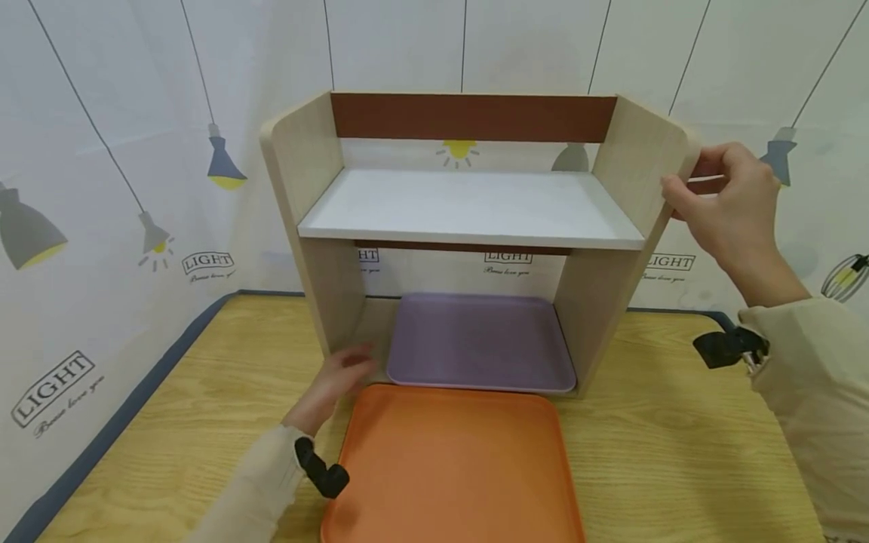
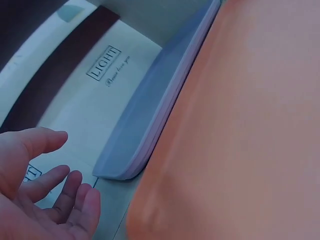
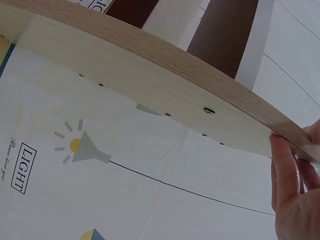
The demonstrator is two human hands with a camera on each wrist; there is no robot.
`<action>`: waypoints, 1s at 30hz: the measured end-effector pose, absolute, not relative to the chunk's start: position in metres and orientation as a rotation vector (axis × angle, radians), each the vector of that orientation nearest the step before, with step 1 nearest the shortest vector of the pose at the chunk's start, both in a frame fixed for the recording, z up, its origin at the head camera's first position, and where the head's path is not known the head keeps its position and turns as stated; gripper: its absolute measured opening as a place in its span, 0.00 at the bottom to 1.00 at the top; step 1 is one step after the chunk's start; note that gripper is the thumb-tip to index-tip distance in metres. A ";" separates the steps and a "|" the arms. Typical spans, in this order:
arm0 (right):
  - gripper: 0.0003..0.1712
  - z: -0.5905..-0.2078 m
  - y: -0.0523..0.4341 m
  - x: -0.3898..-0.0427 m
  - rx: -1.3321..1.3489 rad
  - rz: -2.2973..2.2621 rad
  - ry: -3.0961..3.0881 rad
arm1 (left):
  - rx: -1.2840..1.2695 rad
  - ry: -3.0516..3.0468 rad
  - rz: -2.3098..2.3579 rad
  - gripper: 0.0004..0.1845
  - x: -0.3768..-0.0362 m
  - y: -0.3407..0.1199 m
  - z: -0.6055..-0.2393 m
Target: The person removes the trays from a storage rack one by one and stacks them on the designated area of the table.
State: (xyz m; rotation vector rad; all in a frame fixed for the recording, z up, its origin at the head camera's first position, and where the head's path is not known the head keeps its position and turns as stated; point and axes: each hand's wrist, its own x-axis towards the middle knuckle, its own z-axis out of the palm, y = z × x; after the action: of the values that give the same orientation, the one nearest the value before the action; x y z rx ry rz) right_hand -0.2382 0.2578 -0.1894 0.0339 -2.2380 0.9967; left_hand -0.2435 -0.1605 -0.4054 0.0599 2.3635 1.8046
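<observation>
- Two trays lie at the foot of a small wooden shelf unit, which stands on the wooden desk against a white curtain printed with lamps; the shelf unit has pale wood side panels, a white upper shelf and a brown back rail.
- The lilac tray lies inside the shelf unit's lower bay, between the two side panels; the orange tray lies on the desk just in front of the shelf unit, its far edge touching or all but touching the lilac tray's front rim.
- The right hand holds the upper front edge of the shelf unit's right side panel; its grip is closed on the panel, fingers curled over the edge, as the right wrist view also shows.
- The left hand is low at the front foot of the shelf unit's left side panel, beside the far left corner of the orange tray; its fingers are relaxed and apart, holding nothing; whether it touches the panel I cannot tell.
</observation>
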 end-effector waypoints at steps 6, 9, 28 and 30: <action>0.19 -0.188 0.259 -0.237 0.043 0.979 -2.241 | -0.023 2.405 1.742 0.25 -0.257 -0.140 -0.402; 0.17 -0.187 0.259 -0.237 0.057 0.983 -2.234 | 0.067 2.450 1.720 0.26 -0.276 -0.143 -0.426; 0.13 -0.187 0.260 -0.238 0.098 1.003 -2.219 | 0.222 2.554 1.795 0.26 -0.343 -0.155 -0.519; 0.12 -0.187 0.261 -0.238 0.097 1.001 -2.217 | 0.226 2.541 1.794 0.26 -0.316 -0.144 -0.483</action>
State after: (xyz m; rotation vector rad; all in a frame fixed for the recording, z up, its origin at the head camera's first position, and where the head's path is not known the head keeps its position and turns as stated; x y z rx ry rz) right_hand -0.2377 0.2606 -0.1869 0.0967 -2.2174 1.0008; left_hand -0.3162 -0.1444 -0.4827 0.2263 2.5408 1.7939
